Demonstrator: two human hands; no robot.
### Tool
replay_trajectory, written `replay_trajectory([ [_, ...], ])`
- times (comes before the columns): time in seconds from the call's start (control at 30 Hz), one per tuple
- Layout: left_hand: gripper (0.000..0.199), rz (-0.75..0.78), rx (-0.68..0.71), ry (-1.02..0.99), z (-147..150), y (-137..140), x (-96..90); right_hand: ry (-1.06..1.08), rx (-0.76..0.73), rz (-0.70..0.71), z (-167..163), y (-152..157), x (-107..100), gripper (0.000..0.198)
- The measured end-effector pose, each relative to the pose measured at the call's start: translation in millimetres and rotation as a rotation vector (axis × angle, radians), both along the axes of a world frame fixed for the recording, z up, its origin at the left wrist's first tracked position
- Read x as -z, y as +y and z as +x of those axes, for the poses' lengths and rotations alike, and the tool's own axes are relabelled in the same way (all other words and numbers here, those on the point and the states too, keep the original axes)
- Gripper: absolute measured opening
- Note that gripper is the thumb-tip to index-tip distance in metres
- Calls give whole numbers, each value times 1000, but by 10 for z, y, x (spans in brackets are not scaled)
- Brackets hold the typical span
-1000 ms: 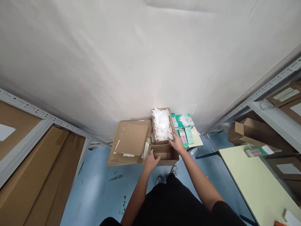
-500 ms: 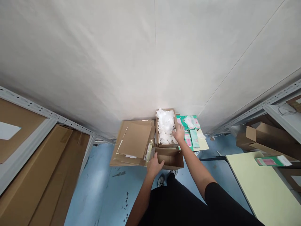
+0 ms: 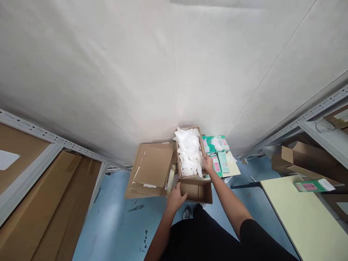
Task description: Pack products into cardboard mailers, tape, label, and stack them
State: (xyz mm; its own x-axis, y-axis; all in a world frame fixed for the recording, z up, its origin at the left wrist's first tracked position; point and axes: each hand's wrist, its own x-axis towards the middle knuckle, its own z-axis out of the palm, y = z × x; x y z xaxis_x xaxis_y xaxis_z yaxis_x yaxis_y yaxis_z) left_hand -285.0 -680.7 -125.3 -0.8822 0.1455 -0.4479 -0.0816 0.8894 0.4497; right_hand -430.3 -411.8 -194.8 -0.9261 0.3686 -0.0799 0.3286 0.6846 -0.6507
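Observation:
My right hand [image 3: 208, 164] is closed on the right rim of a shallow cardboard box [image 3: 202, 146] near the wall. White crumpled packets or wrappings [image 3: 189, 148] heap up in that box; their exact kind is unclear. My left hand [image 3: 175, 198] grips the near left corner of a second, open cardboard box [image 3: 201, 192], with the thumb over its edge. The bare bottom of this nearer box shows. Its left wall is partly hidden by my hand.
Flattened cardboard [image 3: 153, 165] lies on the left. Green-and-pink packages [image 3: 214, 161] cover the surface on the right. A pale table [image 3: 293, 210] holds another green package [image 3: 312, 185]. Shelving with large cartons [image 3: 54, 203] stands on the left, and open boxes [image 3: 312, 159] on the right.
My right hand has closed on the rim of the box of white packets, which now sits slightly lower and appears tilted. My left hand stays at the nearer box's corner. The view has shifted slightly.

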Motion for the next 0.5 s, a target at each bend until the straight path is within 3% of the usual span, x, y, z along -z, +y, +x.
replay_trajectory([
  [0.3, 74, 14, -26, 4, 369, -215, 114, 311, 60, -176, 358, -153, 43, 58],
  [0.5, 75, 17, -65, -6, 331, -206, 119, 258, 83, -190, 341, -261, 169, 57],
])
